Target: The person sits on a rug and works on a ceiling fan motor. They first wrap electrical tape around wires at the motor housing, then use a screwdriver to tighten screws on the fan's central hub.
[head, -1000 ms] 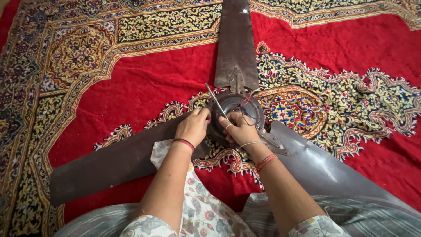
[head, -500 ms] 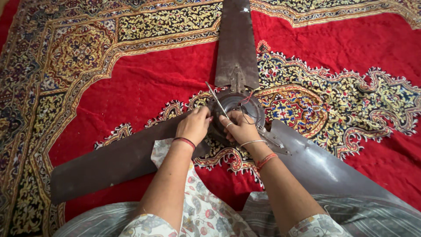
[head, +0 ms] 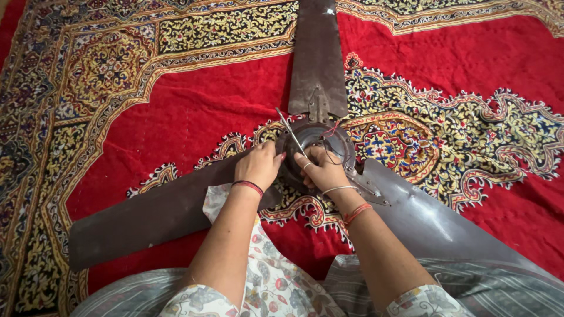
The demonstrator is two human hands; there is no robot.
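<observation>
A dark brown three-bladed metal ceiling fan [head: 320,76] lies flat on a red carpet with gold, blue and white floral patterning [head: 194,111]. Its round motor hub [head: 317,141] sits near the middle of the view, with one blade running straight up to the top edge, one slanting to the lower left and one to the lower right, where it passes under the person's striped grey clothing.

The left hand [head: 258,167], a red band at its wrist, rests on the hub's left rim where the lower-left blade joins; its fingers curl over the edge, but whether they clench anything cannot be told. The right hand [head: 323,171], with thin bangles and a red thread at the wrist, lies on the hub's near side, fingers folded. A thin grey metal rod-like tool [head: 289,129] rises aslant from between the two hands toward the upper left; which hand grips it is not clear. Thin red and dark wires [head: 333,134] loop over the hub's right side.

No packages, labels or signs show. A white floral cloth [head: 264,258] lies between the forearms. The carpet's ornate border runs along the left and top edges, and the red field between the blades gives open room on both sides of the hub.
</observation>
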